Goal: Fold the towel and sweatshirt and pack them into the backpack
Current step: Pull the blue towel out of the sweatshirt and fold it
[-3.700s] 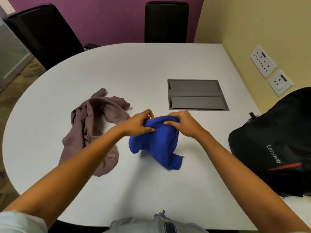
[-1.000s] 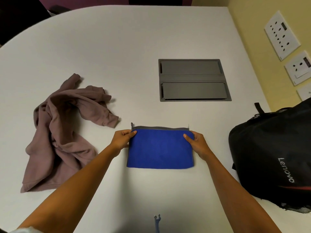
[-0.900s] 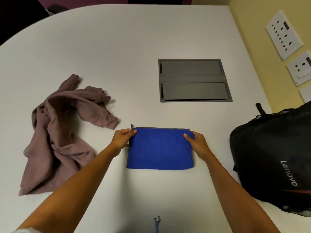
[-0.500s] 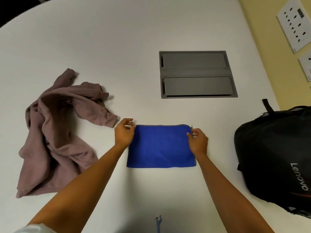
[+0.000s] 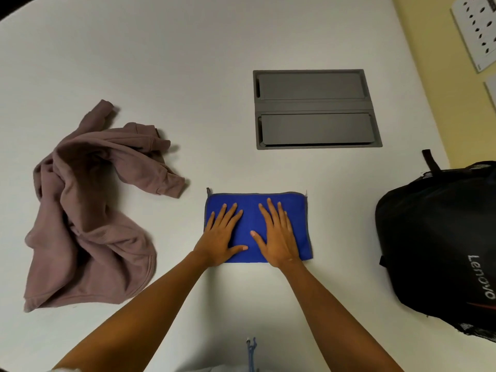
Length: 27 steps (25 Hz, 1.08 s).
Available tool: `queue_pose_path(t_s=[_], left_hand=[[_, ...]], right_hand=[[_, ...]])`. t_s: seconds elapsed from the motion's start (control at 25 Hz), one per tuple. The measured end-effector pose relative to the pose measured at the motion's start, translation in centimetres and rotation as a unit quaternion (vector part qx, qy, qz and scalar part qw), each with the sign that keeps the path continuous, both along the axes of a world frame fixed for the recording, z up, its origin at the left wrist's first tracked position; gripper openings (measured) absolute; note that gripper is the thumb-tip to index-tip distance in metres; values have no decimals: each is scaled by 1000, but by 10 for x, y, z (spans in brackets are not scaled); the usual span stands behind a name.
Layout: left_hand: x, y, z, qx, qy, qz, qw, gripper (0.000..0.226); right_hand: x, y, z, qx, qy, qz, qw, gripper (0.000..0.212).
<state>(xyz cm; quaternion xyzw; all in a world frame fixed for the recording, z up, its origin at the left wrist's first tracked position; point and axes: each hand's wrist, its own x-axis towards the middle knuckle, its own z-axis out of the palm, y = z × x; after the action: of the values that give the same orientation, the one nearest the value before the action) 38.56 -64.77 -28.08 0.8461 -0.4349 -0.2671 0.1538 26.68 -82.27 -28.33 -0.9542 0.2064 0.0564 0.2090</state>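
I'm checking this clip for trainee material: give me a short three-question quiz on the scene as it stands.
1. True or false: both hands lie flat on the blue towel.
2. Which item is still unfolded? A) towel B) sweatshirt C) neither
3. Fill in: the backpack sits on the person's ____ side of the table.

Key:
1. True: the left hand and right hand press on it with straight fingers.
2. B: it lies crumpled, away from both hands.
3. Right.
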Motion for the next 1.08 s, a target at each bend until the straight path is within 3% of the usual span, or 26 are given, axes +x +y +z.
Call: queue_pose_path(t_s=[0.2, 0.52, 0.68, 0.8, 0.92, 1.08], left_hand=[[7, 21, -2, 81, -22, 26, 996, 124], [-4, 29, 3, 112, -5, 54, 992, 131], [-3, 24, 10, 141, 12, 47, 989, 138], [-7, 21, 17, 155, 13, 45, 987, 137], [-13, 20, 22, 152, 0, 65, 986, 132], [-26, 18, 29, 142, 14, 103, 984, 122]], right_hand=[[-30, -18, -11, -48, 18, -34, 998, 85], [-54, -27, -7, -38, 15, -147, 988, 84], [-60, -17, 2, 11, -37, -308, 951, 83], [-62, -15, 4, 40, -54, -354, 933, 75], [-57, -15, 13, 135, -77, -383, 911, 60], [-47, -20, 30, 220, -5, -438, 872, 56]])
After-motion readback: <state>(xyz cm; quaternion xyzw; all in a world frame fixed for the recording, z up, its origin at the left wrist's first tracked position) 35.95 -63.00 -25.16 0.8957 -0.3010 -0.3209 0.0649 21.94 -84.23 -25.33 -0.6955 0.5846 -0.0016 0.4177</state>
